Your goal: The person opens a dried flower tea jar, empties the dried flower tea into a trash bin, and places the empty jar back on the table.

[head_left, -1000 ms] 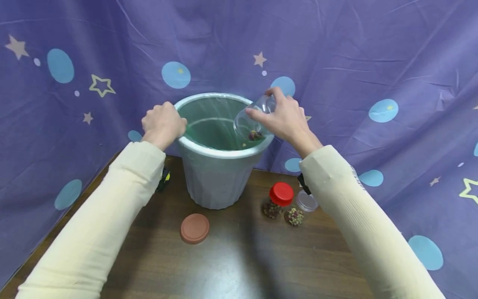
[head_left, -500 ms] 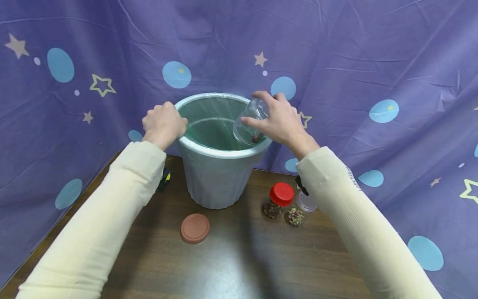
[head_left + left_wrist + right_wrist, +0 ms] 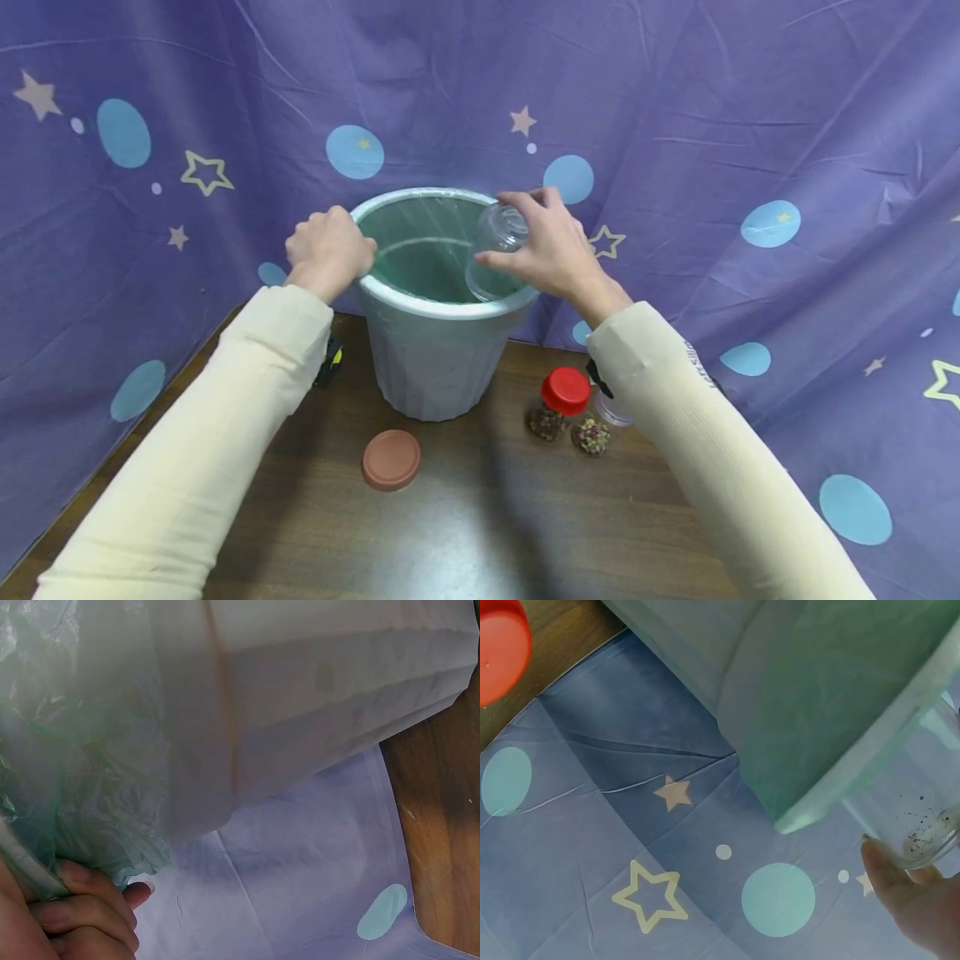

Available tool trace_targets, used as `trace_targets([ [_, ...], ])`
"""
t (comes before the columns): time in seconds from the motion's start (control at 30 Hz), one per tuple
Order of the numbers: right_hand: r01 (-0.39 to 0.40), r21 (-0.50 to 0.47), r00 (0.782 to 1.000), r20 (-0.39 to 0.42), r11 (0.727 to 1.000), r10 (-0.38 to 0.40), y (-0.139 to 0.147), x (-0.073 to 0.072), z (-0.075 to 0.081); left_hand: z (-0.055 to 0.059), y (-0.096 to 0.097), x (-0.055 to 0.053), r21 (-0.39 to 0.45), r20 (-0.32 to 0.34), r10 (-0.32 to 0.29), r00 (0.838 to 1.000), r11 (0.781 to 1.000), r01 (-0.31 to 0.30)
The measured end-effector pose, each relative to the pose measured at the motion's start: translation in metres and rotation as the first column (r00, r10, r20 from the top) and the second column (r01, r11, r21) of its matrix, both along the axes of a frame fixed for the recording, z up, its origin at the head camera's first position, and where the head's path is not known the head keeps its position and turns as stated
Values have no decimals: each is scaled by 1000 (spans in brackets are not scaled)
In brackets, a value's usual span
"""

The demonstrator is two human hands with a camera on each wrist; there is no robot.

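In the head view, a pale plastic bin (image 3: 431,367) lined with a thin green bag stands on the table. My left hand (image 3: 327,250) grips its rim on the left, fingers curled over the edge and the bag liner (image 3: 97,772), as the left wrist view shows. My right hand (image 3: 558,250) holds a clear jar (image 3: 491,271) between thumb and fingers at the bin's right side. The jar is tipped mouth down over the opening, its base up. In the right wrist view, small dark specks cling inside the jar (image 3: 896,802). The bin's bottom is hidden.
Right of the bin stand a red-lidded jar (image 3: 566,390) of brown bits and a clear-lidded jar (image 3: 591,435) of greenish-pink bits. A terracotta-coloured round lid (image 3: 391,459) lies in front. A patterned purple cloth (image 3: 675,150) hangs behind the wooden table (image 3: 360,542).
My right hand has moved slightly left and down, turning the jar further mouth down. The dark dried bits seen in it earlier have left it. My left hand stays on the rim.
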State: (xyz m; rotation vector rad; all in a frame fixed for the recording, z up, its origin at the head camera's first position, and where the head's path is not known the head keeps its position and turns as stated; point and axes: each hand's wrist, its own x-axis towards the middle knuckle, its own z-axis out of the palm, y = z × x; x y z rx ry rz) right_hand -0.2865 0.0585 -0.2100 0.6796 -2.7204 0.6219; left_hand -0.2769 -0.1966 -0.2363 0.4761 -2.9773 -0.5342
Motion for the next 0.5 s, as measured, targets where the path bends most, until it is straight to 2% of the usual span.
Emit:
trace_targets([
  [0.27,-102,43,993,-53,994,104,-2,-2,-5,-1,0,0,1,2,-1,1000,1000,1],
  [0.5,-119,35,991,-66,992,121,-2,-1,-2,0,0,0,-1,2,-1,1000,1000,1],
])
